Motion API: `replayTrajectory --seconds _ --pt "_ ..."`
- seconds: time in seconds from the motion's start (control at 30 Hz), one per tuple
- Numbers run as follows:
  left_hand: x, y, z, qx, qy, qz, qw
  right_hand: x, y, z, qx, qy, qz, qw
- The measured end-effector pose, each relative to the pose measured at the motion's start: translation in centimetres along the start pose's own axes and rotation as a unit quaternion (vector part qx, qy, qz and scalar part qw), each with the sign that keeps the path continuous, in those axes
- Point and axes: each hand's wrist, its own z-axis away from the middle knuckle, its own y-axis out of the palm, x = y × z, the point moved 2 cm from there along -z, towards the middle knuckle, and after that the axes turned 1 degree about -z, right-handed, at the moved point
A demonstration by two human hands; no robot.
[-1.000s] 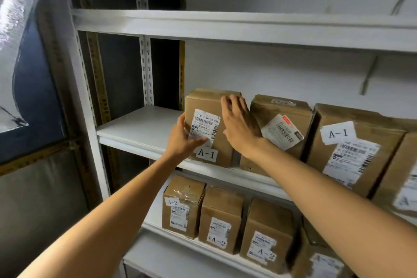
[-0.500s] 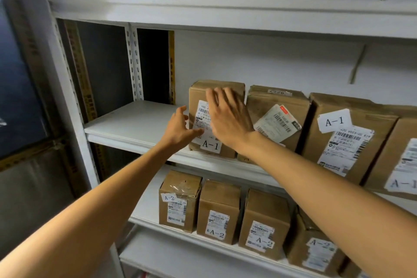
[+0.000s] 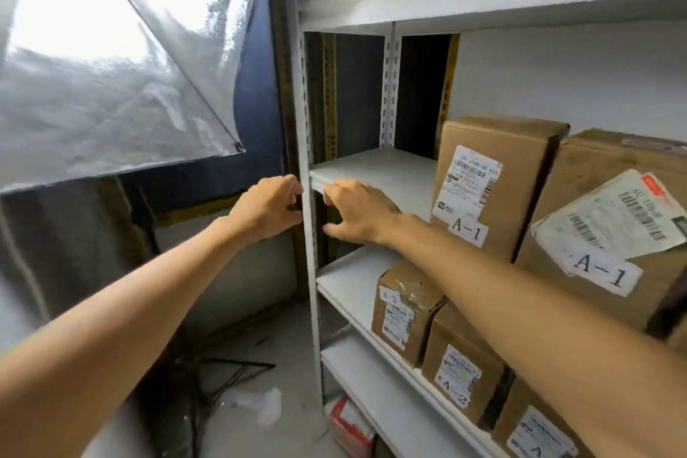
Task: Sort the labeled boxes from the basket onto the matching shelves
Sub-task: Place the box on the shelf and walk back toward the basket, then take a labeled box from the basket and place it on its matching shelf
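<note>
A brown box labelled A-1 (image 3: 494,178) stands upright on the middle shelf (image 3: 375,171), with a second A-1 box (image 3: 609,234) to its right. Several A-2 boxes (image 3: 405,312) line the shelf below. My left hand (image 3: 269,206) hangs in front of the rack's white upright post (image 3: 306,160), fingers loosely curled, holding nothing. My right hand (image 3: 357,212) is in the air to the left of the first A-1 box, off it, fingers relaxed and empty. The basket is out of view.
The middle shelf has bare room to the left of the boxes. A plastic-covered window (image 3: 111,67) fills the upper left. Dark cables (image 3: 223,376) and crumpled white plastic (image 3: 260,405) lie on the floor; a red-and-white package (image 3: 349,424) sits under the lowest shelf.
Both hands have let go of the left A-1 box and drawn back leftward. The view has swung left, bringing the window and floor into sight.
</note>
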Motion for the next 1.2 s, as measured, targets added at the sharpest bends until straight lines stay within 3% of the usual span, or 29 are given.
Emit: replayTrajectory --seconds 0.33,0.47,0.67,0.9,1.2 --pt "4.8 -4.2 21.3 0.053 -0.243 -0.11 0.962 13.5 4.4 4.7 0.099 -0.233 -0.141 0.957" --pt "5.1 -6.2 31.1 0.079 -0.337 -0.135 0.928 20.2 5.2 7.8 0.146 -0.332 -0.134 0.922" --pt "3.7 -11.6 47.8 0.036 -0.486 -0.138 0.862 32.9 4.2 13.1 0.179 -0.441 -0.134 0.869" --pt "-3.7 -16.4 68.0 0.027 -0.62 -0.162 0.767 47.2 0.4 27.1 0.202 -0.62 -0.151 0.742" --pt "-15.9 -15.4 86.8 -0.025 -0.77 -0.145 0.62 56.7 -2.6 45.4 0.242 -0.739 -0.158 0.609"
